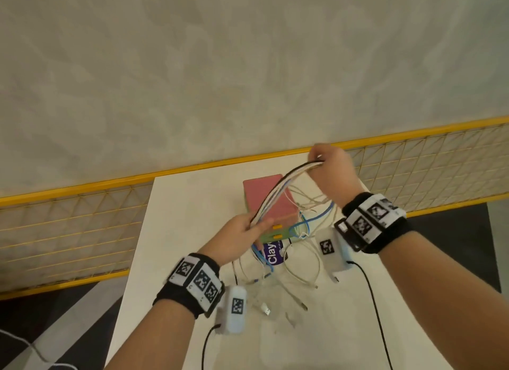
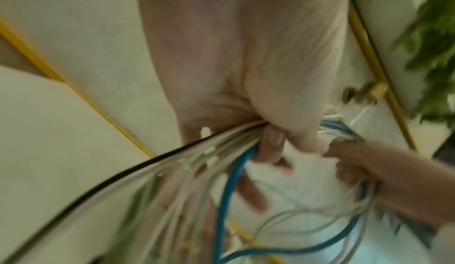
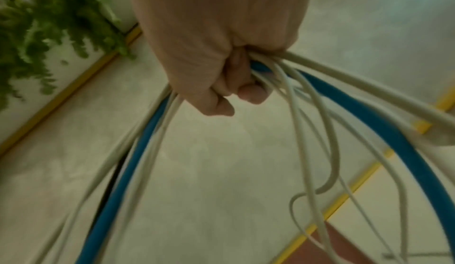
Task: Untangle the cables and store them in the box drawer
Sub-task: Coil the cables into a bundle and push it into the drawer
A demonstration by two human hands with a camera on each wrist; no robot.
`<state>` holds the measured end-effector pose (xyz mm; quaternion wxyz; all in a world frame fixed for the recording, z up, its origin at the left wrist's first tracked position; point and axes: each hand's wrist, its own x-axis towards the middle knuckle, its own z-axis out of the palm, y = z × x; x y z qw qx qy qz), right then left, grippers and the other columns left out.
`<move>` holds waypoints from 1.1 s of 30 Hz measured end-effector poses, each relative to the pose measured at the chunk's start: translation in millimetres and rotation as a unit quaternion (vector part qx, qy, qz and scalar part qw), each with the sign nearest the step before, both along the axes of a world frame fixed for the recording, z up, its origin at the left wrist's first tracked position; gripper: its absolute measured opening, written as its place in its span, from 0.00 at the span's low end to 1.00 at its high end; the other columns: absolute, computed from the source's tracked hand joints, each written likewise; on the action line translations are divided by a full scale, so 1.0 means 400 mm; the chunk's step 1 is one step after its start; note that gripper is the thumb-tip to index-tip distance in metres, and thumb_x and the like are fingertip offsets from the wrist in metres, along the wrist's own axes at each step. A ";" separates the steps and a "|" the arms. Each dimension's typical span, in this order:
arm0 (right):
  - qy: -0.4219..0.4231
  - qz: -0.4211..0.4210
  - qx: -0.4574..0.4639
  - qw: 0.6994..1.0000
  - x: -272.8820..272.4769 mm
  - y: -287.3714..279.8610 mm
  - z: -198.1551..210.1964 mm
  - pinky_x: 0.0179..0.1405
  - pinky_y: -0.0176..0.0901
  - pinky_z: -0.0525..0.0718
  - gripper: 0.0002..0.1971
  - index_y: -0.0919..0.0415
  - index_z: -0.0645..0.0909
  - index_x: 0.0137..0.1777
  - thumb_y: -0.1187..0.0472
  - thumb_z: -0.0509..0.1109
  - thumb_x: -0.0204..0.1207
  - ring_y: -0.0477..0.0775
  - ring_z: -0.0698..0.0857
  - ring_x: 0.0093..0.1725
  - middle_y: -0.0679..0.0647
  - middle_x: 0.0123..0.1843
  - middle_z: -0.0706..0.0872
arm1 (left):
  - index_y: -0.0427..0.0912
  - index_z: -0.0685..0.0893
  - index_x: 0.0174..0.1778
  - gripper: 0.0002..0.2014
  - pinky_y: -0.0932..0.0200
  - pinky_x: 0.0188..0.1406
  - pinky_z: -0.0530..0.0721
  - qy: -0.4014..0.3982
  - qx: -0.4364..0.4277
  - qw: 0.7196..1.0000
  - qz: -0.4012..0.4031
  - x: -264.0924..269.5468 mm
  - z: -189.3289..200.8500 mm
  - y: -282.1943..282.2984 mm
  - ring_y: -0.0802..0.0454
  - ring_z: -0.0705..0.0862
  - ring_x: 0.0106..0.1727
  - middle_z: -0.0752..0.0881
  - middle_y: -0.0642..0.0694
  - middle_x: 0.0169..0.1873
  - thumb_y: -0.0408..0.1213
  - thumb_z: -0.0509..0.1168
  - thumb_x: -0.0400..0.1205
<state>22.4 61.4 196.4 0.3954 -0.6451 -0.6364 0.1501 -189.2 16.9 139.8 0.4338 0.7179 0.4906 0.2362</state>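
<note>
A bundle of white, blue and black cables (image 1: 278, 192) stretches between my two hands above the table. My left hand (image 1: 242, 232) grips its lower end in front of the pink box (image 1: 264, 193), fingers curled round the strands (image 2: 236, 137). My right hand (image 1: 327, 163) grips the upper end, raised near the far table edge, fist closed round the cables (image 3: 268, 67). More cable loops and plug ends (image 1: 275, 276) trail on the white table (image 1: 181, 232). The box has a green drawer front with yellow handles (image 1: 276, 227); I cannot tell whether a drawer stands out.
A purple label reading "Clay" (image 1: 272, 255) lies in front of the box under the cables. A yellow wire-mesh fence (image 1: 82, 226) runs along the table's left and far sides. Green foliage (image 3: 44, 25) hangs beyond the fence. Black wrist leads (image 1: 371, 292) trail over the table.
</note>
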 end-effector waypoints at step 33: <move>-0.379 0.229 -0.026 0.896 -0.103 -0.092 -0.158 0.54 0.53 0.81 0.23 0.57 0.72 0.63 0.71 0.66 0.68 0.60 0.84 0.52 0.55 0.50 0.85 | 0.33 0.79 0.63 0.12 0.52 0.45 0.79 0.213 0.071 0.974 -0.032 0.088 -0.017 0.032 0.40 0.85 0.49 0.86 0.38 0.50 0.33 0.56 0.88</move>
